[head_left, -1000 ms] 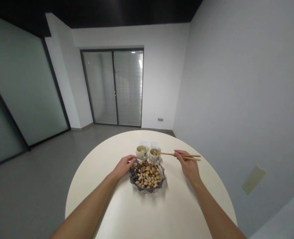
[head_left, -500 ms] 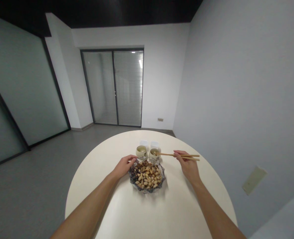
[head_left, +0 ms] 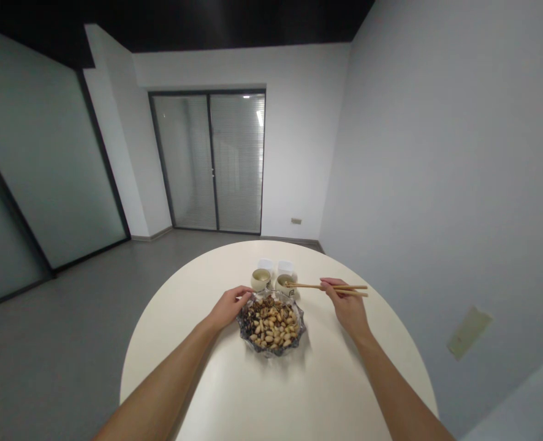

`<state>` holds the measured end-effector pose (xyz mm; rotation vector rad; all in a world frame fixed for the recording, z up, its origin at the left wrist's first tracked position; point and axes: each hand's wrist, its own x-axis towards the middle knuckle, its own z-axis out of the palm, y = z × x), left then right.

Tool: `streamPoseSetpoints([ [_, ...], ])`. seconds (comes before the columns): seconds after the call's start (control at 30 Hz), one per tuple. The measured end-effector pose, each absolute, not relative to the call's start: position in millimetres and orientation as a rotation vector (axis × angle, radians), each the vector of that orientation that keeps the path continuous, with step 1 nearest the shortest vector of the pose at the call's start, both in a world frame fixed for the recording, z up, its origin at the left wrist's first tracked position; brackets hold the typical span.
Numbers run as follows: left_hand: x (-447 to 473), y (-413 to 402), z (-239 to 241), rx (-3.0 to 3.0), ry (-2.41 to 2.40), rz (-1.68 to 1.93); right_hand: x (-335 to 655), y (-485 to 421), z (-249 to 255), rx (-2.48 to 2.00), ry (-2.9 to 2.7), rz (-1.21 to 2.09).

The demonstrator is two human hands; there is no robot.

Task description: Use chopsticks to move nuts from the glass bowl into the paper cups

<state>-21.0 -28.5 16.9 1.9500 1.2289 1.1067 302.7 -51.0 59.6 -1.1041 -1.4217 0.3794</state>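
Observation:
A scalloped clear glass bowl (head_left: 271, 352) sits mid-table, filled with mixed nuts (head_left: 276, 327): pale pistachios to the right, dark seeds to the left. Against its upper-left rim, my left hand (head_left: 229, 306) has its fingers and thumb closed on the edge. My right hand (head_left: 347, 306) grips a pair of wooden chopsticks (head_left: 311, 285), which point left. Their tips reach inside the right small cup (head_left: 284, 288), just behind the bowl; whether they pinch anything is too small to tell. Beside it stands a matching left cup (head_left: 261, 280).
Two small clear plastic containers (head_left: 285, 267) stand behind the cups. Everything rests on a round cream table (head_left: 271, 398) with a curved edge. A grey-white wall (head_left: 437, 184) runs close along the right side. Glass doors (head_left: 207, 162) are farther back.
The chopstick tips have dipped very slightly at the right cup, and my right hand has barely shifted. My left hand and the bowl look unmoved.

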Motion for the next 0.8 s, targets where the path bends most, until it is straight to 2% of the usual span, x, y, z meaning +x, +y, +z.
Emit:
streamPoseSetpoints([
  [0.8, -22.0, -28.5, 16.4, 1.924, 1.206, 1.11, 303.1, -49.2, 59.2, -1.111, -1.417, 0.353],
])
